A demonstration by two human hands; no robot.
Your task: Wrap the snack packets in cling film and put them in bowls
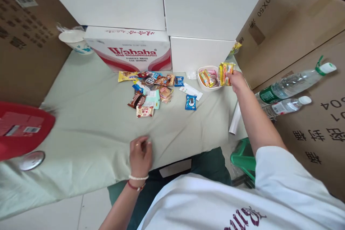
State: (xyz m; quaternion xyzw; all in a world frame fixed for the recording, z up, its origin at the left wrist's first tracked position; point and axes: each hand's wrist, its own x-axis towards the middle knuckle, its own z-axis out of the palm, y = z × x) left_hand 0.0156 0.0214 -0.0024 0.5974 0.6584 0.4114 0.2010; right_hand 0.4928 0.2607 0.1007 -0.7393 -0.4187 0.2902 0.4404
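Observation:
My right hand (238, 81) grips a yellow snack packet (225, 73) with red and orange print, held at the right rim of a small white bowl (201, 85). Inside the bowl lie similar yellow packets (206, 78) and a pink one (213, 78). Resting on the cloth near the table's front edge, my left hand (141, 155) has its fingers loosely curled in, and nothing shows in them. Ahead of it is a pile of wrapped snacks, with a cream packet (145, 111) nearest. A blue packet (191, 102) lies apart, below a white sachet (192, 91).
A Wahaha carton (132, 52) and white boxes (202, 54) wall off the back. Paper cups (77, 41) stand back left; a red container (24, 129) is at left. Two water bottles (296, 82) and a white roll (234, 120) are at right, beside cardboard (309, 125).

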